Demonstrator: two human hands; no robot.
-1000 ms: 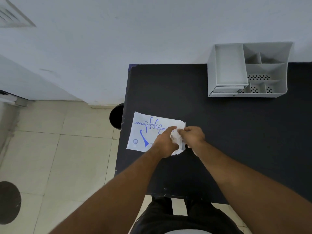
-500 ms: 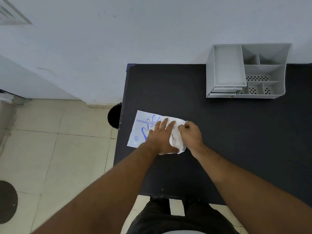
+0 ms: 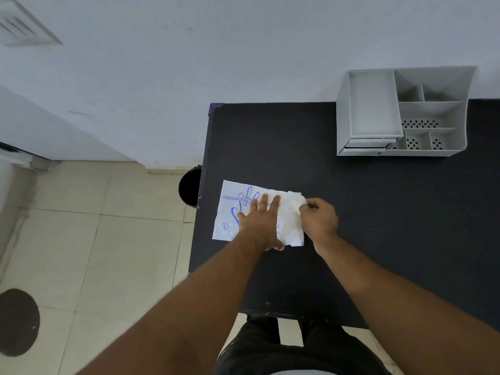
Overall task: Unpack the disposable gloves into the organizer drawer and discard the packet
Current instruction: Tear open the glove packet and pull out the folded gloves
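A white glove packet [image 3: 230, 209] with blue print lies flat near the left edge of the black table [image 3: 378, 212]. My left hand [image 3: 261, 221] presses flat on the packet with its fingers spread. My right hand [image 3: 319, 219] pinches a bunch of translucent white gloves [image 3: 290, 215] that sticks out of the packet's right end. The grey organizer [image 3: 403, 112] stands at the back of the table against the wall, with its drawer [image 3: 364, 143] at the lower left front.
A black bin [image 3: 190, 186] sits on the tiled floor just left of the table, partly hidden by the table edge. A dark round patch [image 3: 17, 322] marks the floor at lower left. My dark trousers show below the table's front edge.
My left hand went from gripping the packet's end to lying flat on it with spread fingers. My right hand has drawn the gloves farther right, out of the packet.
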